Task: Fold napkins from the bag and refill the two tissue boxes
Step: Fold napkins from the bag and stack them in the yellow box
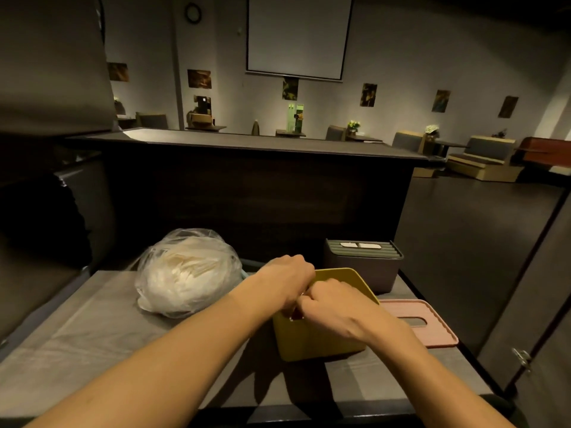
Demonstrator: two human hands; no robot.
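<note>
Now both hands dip into the open yellow box [321,338]. The left hand [285,278] and right hand [332,307] curl together, seeming to pinch something small and white. Napkins are soft and light; hold them by the edges. The plastic bag [185,273] sits left, beside the box, on a gray table [92,335] in a dim room.
</note>
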